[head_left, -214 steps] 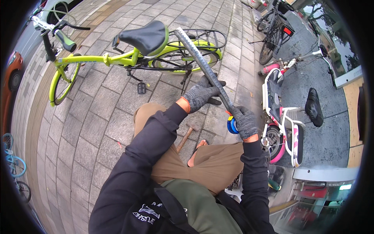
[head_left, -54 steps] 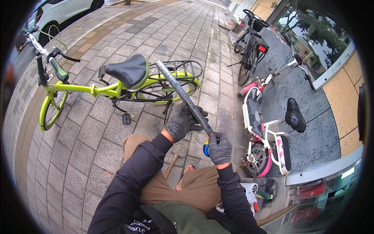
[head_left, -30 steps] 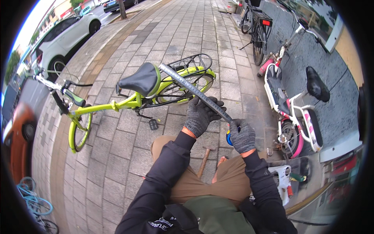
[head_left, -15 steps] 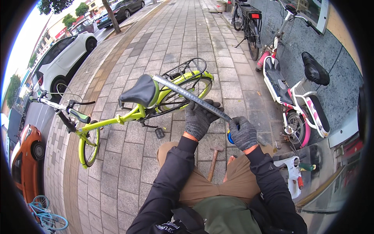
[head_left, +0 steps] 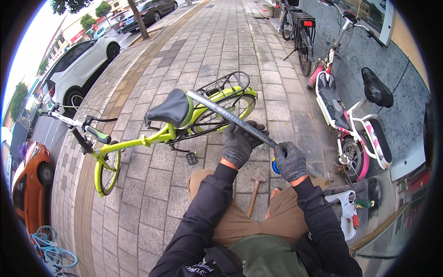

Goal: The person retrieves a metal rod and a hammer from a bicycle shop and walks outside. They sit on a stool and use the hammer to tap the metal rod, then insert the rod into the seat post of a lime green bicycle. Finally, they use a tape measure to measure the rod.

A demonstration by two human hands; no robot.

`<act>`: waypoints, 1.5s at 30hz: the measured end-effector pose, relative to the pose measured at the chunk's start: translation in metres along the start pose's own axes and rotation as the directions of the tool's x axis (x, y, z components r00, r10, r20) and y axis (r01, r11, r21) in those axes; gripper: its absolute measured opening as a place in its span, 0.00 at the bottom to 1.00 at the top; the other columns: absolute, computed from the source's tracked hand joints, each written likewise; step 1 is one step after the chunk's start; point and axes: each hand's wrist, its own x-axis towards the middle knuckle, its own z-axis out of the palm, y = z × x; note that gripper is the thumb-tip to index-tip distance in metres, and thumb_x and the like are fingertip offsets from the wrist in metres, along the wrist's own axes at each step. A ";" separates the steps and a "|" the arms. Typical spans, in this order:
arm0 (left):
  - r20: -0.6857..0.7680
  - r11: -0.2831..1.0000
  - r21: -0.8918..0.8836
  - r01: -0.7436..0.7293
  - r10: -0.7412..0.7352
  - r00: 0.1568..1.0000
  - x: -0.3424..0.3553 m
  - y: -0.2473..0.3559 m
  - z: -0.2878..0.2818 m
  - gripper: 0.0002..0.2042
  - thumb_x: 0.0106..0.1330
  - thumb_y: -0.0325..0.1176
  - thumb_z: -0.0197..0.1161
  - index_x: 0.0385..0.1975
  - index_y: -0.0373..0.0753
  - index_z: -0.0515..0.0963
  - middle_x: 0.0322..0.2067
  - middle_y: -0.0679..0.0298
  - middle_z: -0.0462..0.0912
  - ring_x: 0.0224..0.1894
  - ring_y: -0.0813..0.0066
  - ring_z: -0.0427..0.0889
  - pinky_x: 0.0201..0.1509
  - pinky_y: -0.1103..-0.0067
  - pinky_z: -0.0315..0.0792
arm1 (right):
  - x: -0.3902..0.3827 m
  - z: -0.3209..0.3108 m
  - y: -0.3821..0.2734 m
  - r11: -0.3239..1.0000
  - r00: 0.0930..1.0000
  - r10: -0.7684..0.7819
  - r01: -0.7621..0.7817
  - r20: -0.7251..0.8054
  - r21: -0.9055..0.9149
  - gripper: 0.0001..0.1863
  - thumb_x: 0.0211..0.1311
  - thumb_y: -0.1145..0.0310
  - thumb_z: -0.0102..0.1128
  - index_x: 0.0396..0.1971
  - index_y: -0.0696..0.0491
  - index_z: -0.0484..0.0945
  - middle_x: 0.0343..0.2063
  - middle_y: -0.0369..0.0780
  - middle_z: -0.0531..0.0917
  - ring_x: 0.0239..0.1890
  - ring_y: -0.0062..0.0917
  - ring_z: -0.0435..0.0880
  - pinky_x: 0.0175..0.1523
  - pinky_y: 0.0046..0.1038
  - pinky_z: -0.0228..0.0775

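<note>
Both hands wear dark grey knit gloves with orange cuffs. A tape measure's blade [head_left: 215, 108] slants from beside the bicycle saddle [head_left: 171, 108] down to my right hand. My left hand [head_left: 239, 144] supports this blade partway along, its fingers reaching beneath to the far side. My right hand [head_left: 291, 161] is closed around the lower end of the blade and the tape measure's blue case [head_left: 275, 166], which is mostly hidden by the hand. The lime-green bicycle [head_left: 157, 136] stands ahead and to the left, with a black rear rack [head_left: 226, 83].
A hammer [head_left: 254, 196] with a wooden handle lies on the paving between my legs. To the right stand a white and pink electric scooter [head_left: 333, 101] and a dark bicycle [head_left: 302, 44] by the wall. A white stool-like object [head_left: 344, 210] sits at lower right. Cars line the left.
The view has shifted slightly, so the bicycle and both hands appear a little farther right. Both hands keep nearly the same hold on the tape measure.
</note>
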 end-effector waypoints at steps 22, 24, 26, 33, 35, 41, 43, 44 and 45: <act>-0.061 1.000 -0.016 0.020 -0.021 0.998 0.001 0.001 0.002 0.37 0.66 0.67 0.50 0.53 0.34 0.79 0.53 0.45 0.83 0.60 0.38 0.80 0.68 0.48 0.71 | 0.003 0.003 0.001 1.000 1.000 -0.005 0.005 -0.007 0.015 0.12 0.65 0.58 0.67 0.37 0.52 0.84 0.30 0.49 0.87 0.35 0.47 0.88 0.43 0.43 0.79; -0.057 0.999 -0.026 0.023 -0.024 0.998 0.002 0.000 0.002 0.37 0.66 0.66 0.51 0.54 0.34 0.79 0.53 0.45 0.83 0.60 0.38 0.80 0.68 0.48 0.71 | 0.003 0.004 0.004 1.000 1.000 -0.012 0.012 -0.003 -0.002 0.12 0.66 0.58 0.67 0.37 0.52 0.84 0.30 0.49 0.87 0.35 0.46 0.88 0.42 0.42 0.79; -0.048 0.999 -0.036 0.036 -0.037 0.998 0.003 0.000 0.001 0.36 0.66 0.66 0.51 0.54 0.34 0.79 0.54 0.45 0.83 0.60 0.39 0.80 0.68 0.48 0.71 | 0.003 0.004 0.004 1.000 1.000 -0.015 0.015 0.000 -0.016 0.12 0.66 0.58 0.67 0.37 0.53 0.84 0.30 0.49 0.87 0.35 0.46 0.88 0.42 0.42 0.79; -0.008 1.000 -0.024 0.013 -0.013 1.000 0.001 0.001 0.005 0.37 0.66 0.64 0.52 0.58 0.32 0.76 0.55 0.44 0.82 0.61 0.37 0.79 0.68 0.47 0.70 | 0.003 0.001 0.002 1.000 1.000 -0.016 0.016 0.000 -0.011 0.12 0.66 0.58 0.67 0.37 0.52 0.84 0.31 0.50 0.87 0.35 0.46 0.88 0.42 0.43 0.79; -0.026 0.999 -0.028 0.023 -0.023 0.999 0.001 0.001 0.007 0.37 0.67 0.64 0.52 0.58 0.32 0.76 0.56 0.44 0.81 0.62 0.37 0.79 0.69 0.47 0.70 | 0.003 0.003 0.004 1.000 1.000 -0.022 0.022 -0.009 -0.008 0.12 0.66 0.58 0.66 0.38 0.52 0.84 0.31 0.49 0.87 0.35 0.46 0.88 0.42 0.43 0.79; 0.064 1.000 -0.019 0.010 -0.009 0.998 0.000 0.002 0.002 0.38 0.67 0.62 0.52 0.63 0.32 0.73 0.58 0.43 0.80 0.63 0.36 0.77 0.71 0.47 0.68 | 0.003 0.002 0.003 1.000 1.000 -0.018 0.018 -0.005 0.001 0.12 0.66 0.58 0.67 0.37 0.52 0.84 0.30 0.49 0.87 0.35 0.47 0.88 0.42 0.43 0.79; 0.073 1.000 -0.014 0.003 -0.002 0.997 0.000 0.002 0.003 0.38 0.68 0.62 0.52 0.64 0.32 0.72 0.58 0.43 0.80 0.64 0.36 0.76 0.71 0.47 0.67 | 0.003 0.000 0.001 1.000 1.000 -0.008 0.008 -0.008 0.008 0.12 0.66 0.58 0.67 0.37 0.52 0.84 0.30 0.50 0.87 0.35 0.47 0.88 0.42 0.43 0.79; 0.077 1.000 -0.010 0.002 -0.001 0.997 -0.001 0.001 0.003 0.38 0.69 0.61 0.52 0.65 0.32 0.71 0.58 0.43 0.80 0.64 0.36 0.76 0.71 0.47 0.67 | 0.002 0.000 0.000 1.000 1.000 -0.009 0.009 -0.011 0.006 0.13 0.66 0.58 0.67 0.37 0.52 0.84 0.30 0.50 0.87 0.35 0.47 0.88 0.41 0.43 0.79; 0.085 1.000 -0.005 -0.001 0.002 0.996 -0.001 0.001 0.003 0.38 0.69 0.61 0.52 0.65 0.32 0.71 0.58 0.43 0.80 0.65 0.36 0.76 0.71 0.47 0.67 | 0.002 0.000 0.000 1.000 1.000 -0.011 0.011 -0.014 0.003 0.13 0.66 0.57 0.67 0.37 0.52 0.84 0.30 0.50 0.87 0.35 0.47 0.88 0.41 0.43 0.79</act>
